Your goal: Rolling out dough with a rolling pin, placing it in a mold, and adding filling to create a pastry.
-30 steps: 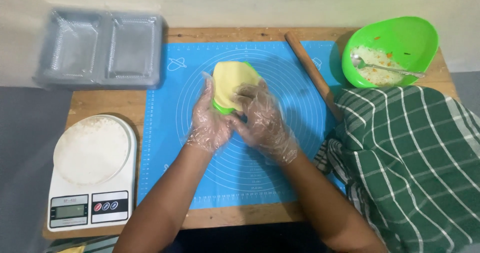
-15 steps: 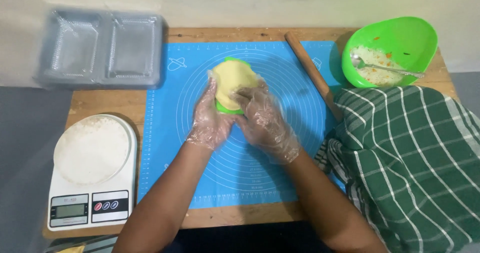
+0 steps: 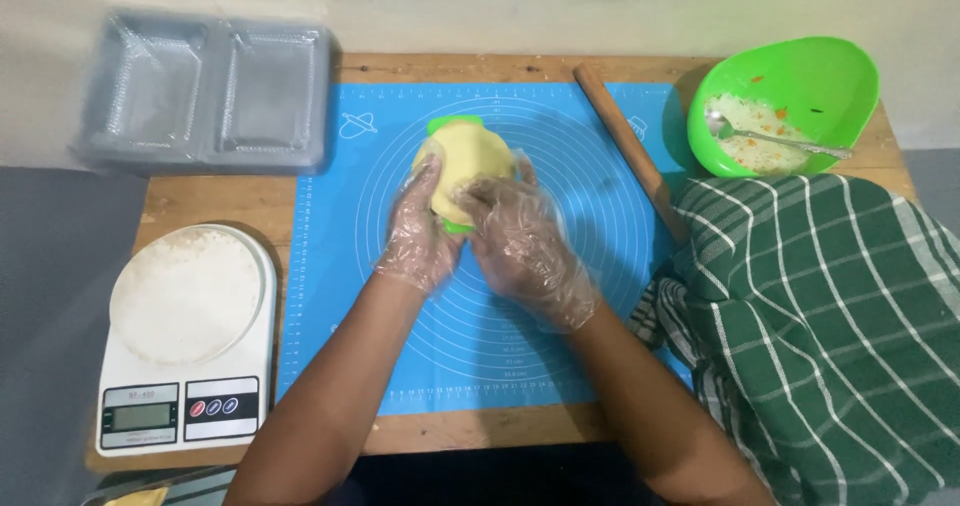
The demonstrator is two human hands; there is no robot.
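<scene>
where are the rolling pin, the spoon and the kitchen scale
rolling pin (image 3: 628,146), head view, middle of the wooden shaft
spoon (image 3: 775,139), head view, handle inside the green bowl
kitchen scale (image 3: 187,296), head view, round white weighing plate

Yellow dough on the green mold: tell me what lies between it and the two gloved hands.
Nothing visible besides the thin clear gloves. The left hand and right hand both press straight on the yellow dough over the green mold, above the blue mat.

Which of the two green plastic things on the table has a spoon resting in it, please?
The green bowl at the far right corner, holding a spoon; the green mould lies under dough.
</scene>
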